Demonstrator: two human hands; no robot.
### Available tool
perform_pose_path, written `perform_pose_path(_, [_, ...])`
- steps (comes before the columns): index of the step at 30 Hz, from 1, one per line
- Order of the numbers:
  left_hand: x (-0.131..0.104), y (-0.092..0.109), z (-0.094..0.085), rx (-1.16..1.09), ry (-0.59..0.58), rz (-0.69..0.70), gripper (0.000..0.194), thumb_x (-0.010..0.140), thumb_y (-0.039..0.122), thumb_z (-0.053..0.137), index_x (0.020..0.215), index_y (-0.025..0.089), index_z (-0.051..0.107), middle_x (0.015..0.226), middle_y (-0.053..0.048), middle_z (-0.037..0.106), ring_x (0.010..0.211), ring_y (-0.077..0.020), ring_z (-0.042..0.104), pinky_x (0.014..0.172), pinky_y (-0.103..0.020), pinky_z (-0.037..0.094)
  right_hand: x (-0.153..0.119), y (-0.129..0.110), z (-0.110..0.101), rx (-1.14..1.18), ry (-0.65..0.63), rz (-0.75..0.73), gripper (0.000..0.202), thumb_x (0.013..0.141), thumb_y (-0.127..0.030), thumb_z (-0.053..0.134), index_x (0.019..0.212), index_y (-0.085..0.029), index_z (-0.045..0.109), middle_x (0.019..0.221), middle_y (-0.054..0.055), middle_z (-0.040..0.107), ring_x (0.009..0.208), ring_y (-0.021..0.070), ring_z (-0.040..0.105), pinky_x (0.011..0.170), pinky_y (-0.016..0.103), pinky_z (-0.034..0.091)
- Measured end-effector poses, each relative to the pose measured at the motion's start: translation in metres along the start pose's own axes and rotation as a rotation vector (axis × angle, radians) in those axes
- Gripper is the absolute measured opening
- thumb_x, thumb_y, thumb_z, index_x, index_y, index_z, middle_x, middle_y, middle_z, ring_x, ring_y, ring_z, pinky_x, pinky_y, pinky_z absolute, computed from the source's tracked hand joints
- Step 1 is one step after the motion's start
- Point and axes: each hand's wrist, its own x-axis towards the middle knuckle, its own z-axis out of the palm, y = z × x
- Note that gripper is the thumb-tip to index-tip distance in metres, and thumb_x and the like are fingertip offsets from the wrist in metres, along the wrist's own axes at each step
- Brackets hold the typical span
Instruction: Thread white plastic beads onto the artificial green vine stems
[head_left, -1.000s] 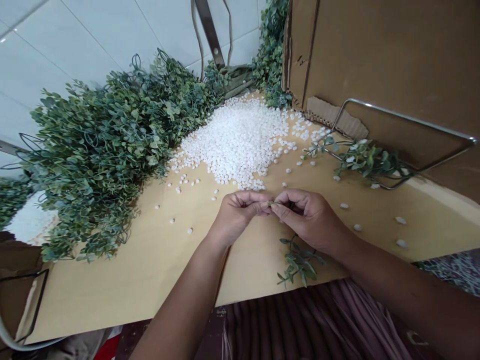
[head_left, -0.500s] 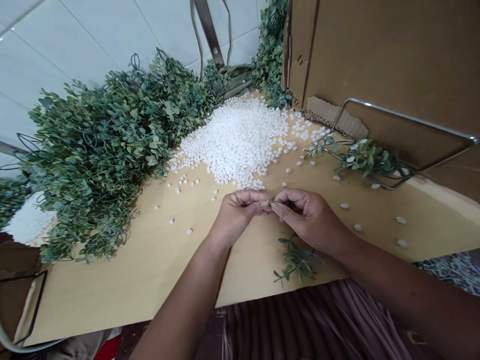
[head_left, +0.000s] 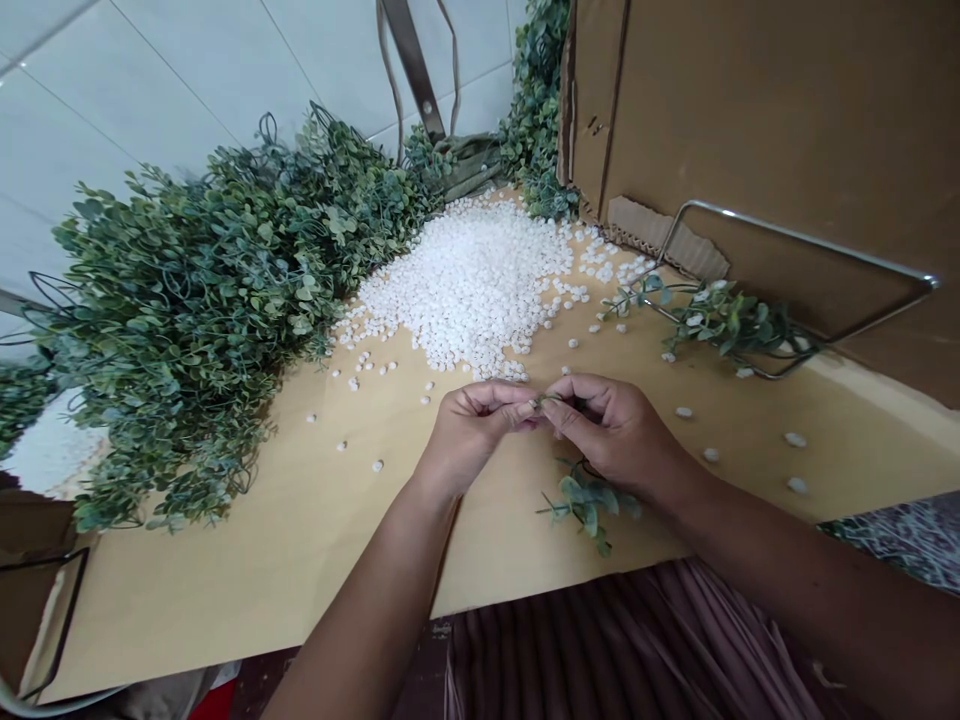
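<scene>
My left hand [head_left: 476,425] and my right hand [head_left: 604,425] meet fingertip to fingertip over the tan board [head_left: 360,560]. Both are closed in a pinch on the thin stem of an artificial leaf sprig [head_left: 589,500]. Its green leaves hang below my right hand; most of the stem is hidden by my fingers. Just beyond my hands lies a heap of small white beads [head_left: 480,270], with loose ones scattered around it.
A large pile of artificial greenery [head_left: 210,270] lies on the left. Another leafy sprig [head_left: 739,320] with white bits rests at the right, by a bent metal frame [head_left: 817,240] and a cardboard box [head_left: 765,120]. More white beads [head_left: 56,445] show at far left.
The hanging sprig has turned, so its leaves face another way. Both hands keep nearly the same place and pinch; the view has shifted slightly.
</scene>
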Motion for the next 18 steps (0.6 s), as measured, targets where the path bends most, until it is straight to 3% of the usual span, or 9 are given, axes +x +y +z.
perform_pose_path(11, [0.0,-0.001,0.005,0.045,0.042,-0.019,0.019,0.05,0.026,0.08,0.061,0.015,0.07,0.061,-0.002,0.069,0.057,-0.01,0.06,0.062,-0.024,0.052,0.0,0.001,0.001,-0.02,0.008,0.009,0.015,0.074,-0.019,0.049,0.058,-0.017,0.052,0.048,-0.004,0.044,0.044,0.0076,0.038,0.044,0.022,0.033])
perform_pose_path(15, [0.001,-0.001,0.002,0.011,0.04,0.018,0.021,0.054,0.026,0.078,0.071,0.016,0.071,0.065,-0.001,0.069,0.06,-0.0107,0.061,0.064,-0.025,0.052,0.003,0.005,0.001,0.098,0.02,0.053,0.013,0.075,-0.022,0.052,0.063,-0.017,0.055,0.056,-0.001,0.053,0.052,0.0093,0.049,0.053,0.023,0.042])
perform_pose_path(18, [-0.004,0.005,-0.007,0.037,0.068,0.137,0.024,0.059,0.029,0.075,0.08,0.019,0.071,0.075,-0.001,0.069,0.066,-0.0101,0.061,0.064,-0.022,0.05,0.006,0.009,0.001,0.289,0.13,0.146,0.014,0.074,-0.029,0.057,0.067,-0.018,0.053,0.065,0.001,0.059,0.061,0.011,0.058,0.064,0.025,0.049])
